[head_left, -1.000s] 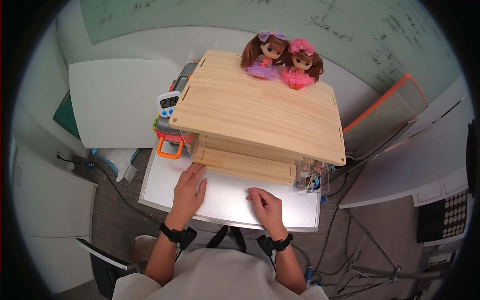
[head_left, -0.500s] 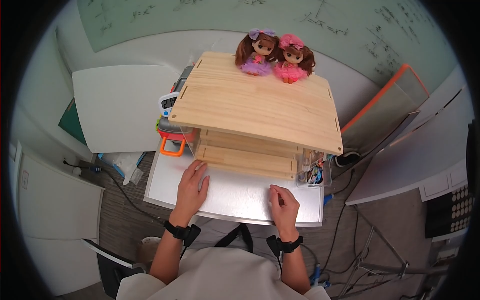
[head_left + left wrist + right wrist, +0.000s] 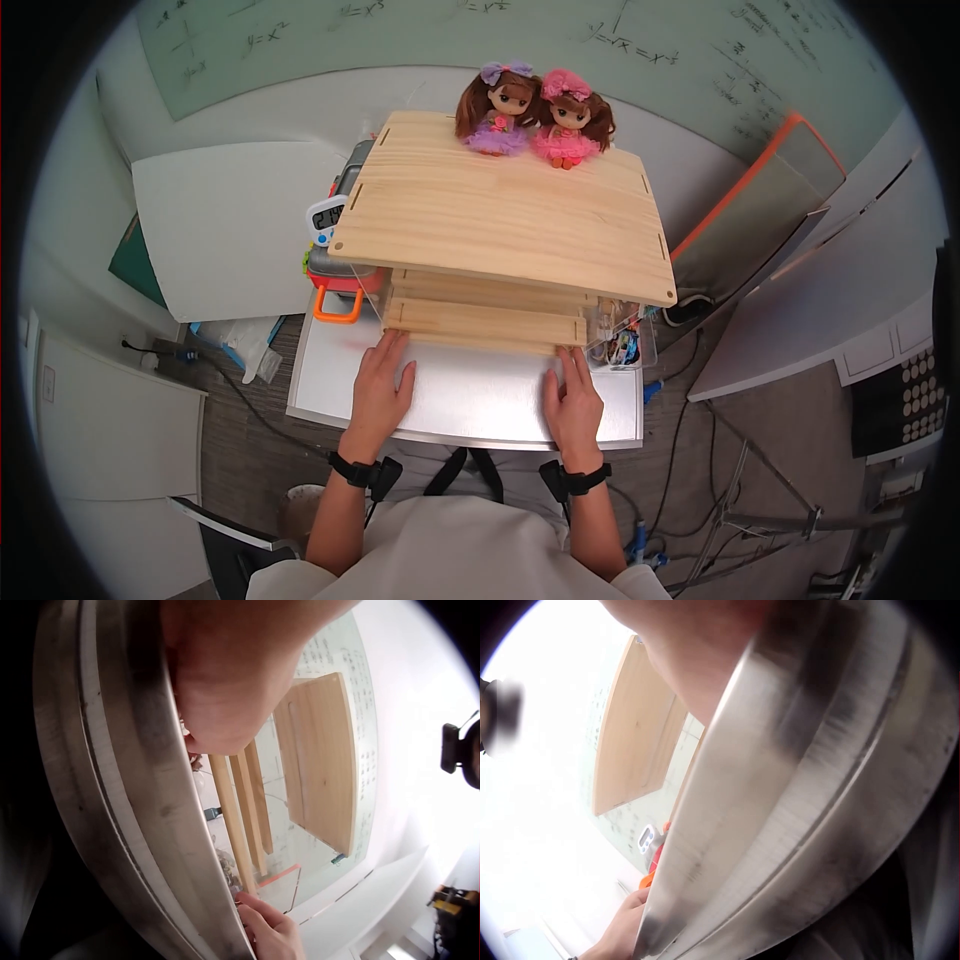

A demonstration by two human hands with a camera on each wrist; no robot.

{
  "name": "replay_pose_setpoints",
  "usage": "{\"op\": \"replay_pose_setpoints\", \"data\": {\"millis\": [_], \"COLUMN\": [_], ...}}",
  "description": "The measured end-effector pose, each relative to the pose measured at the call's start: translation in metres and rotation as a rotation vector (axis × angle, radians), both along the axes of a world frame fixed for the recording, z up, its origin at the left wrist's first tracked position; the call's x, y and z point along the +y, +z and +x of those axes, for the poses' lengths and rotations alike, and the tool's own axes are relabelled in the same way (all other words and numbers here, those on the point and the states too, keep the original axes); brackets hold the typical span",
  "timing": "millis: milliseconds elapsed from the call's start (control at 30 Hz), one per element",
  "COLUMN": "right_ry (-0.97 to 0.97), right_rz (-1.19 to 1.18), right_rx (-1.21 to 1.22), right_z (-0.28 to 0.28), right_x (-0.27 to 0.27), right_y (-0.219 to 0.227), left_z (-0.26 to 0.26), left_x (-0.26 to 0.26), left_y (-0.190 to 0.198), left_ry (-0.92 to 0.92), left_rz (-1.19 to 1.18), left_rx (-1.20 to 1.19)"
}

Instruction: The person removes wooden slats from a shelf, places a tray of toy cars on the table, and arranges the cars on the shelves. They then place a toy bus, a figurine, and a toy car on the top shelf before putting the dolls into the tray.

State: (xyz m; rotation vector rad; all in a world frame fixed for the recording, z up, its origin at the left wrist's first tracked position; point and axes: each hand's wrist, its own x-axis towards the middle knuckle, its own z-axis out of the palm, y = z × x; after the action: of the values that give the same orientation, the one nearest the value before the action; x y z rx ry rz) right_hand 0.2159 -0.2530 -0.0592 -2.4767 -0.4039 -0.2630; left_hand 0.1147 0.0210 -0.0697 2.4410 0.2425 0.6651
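Note:
My left hand (image 3: 378,392) rests on the silver tabletop (image 3: 480,405) with its fingers extended. Its fingertips meet the left front of the low wooden board (image 3: 485,322) of a tiered shelf. At that board's right front are the fingertips of my right hand (image 3: 576,408), fingers likewise extended. Neither hand holds anything. Above the steps spreads the shelf's broad wooden top (image 3: 500,215). In the left wrist view, the steps (image 3: 241,817) show beyond the metal table edge (image 3: 157,765). Much of the right hand (image 3: 697,645) is cut off in the right wrist view.
Two dolls, one in a purple dress (image 3: 496,137) and one in pink (image 3: 568,147), sit at the shelf's back edge. On the left are a white timer (image 3: 325,217) and a toy case with an orange handle (image 3: 338,306). A clear box (image 3: 645,348) of small items stands right.
My right hand has moved right and forward to the low board, and its curled fingers have straightened. The left hand stays at the board's left end. The head view has shifted slightly.

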Motion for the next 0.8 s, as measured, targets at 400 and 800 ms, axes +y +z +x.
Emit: {"op": "replay_pose_setpoints", "data": {"millis": [400, 800], "right_ry": [0.011, 0.024], "right_rz": [-0.031, -0.001], "right_rx": [-0.149, -0.206], "right_z": [0.007, 0.004], "right_x": [-0.002, -0.002], "right_y": [-0.016, -0.012], "left_z": [0.005, 0.004], "left_x": [-0.001, -0.005], "left_y": [0.001, 0.002], "left_ry": [-0.005, 0.021], "left_rz": [0.047, 0.061], "left_rx": [0.048, 0.106]}}
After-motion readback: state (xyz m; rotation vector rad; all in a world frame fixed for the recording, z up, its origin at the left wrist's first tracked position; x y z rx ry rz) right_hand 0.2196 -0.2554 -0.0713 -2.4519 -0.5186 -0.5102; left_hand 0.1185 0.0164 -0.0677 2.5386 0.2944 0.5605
